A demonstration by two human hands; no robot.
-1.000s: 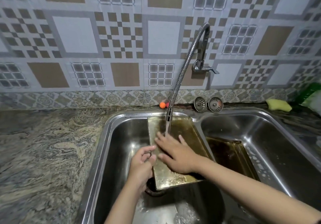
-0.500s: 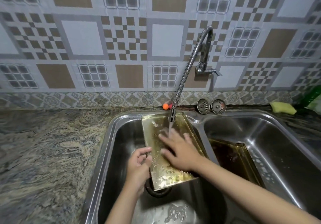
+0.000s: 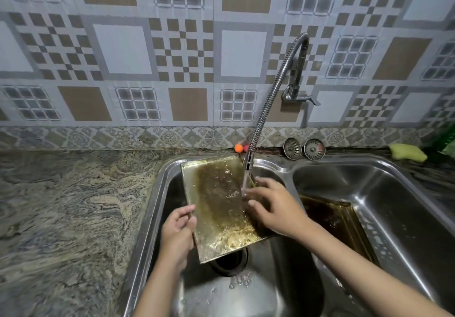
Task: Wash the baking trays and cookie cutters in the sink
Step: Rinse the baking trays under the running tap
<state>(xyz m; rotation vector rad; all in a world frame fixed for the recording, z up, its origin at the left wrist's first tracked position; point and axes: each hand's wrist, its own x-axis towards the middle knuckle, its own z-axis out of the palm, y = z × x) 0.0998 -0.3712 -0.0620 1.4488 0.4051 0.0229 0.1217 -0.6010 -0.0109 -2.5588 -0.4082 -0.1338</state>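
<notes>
Gold baking tray point(image 3: 219, 208) tilted under running water in the left sink basin point(image 3: 157, 206).
Left hand point(image 3: 177, 233) grips its left edge, fingers curled; right hand point(image 3: 275, 206) lies open-fingered on its right side. A second tray point(image 3: 334, 218) rests in the right basin.

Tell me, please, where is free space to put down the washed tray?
The marbled stone counter left of the steel double sink is bare. The right basin's far half, beyond the dark second tray, is free. Crowded: the back ledge with two round metal strainers and a yellow sponge.
</notes>
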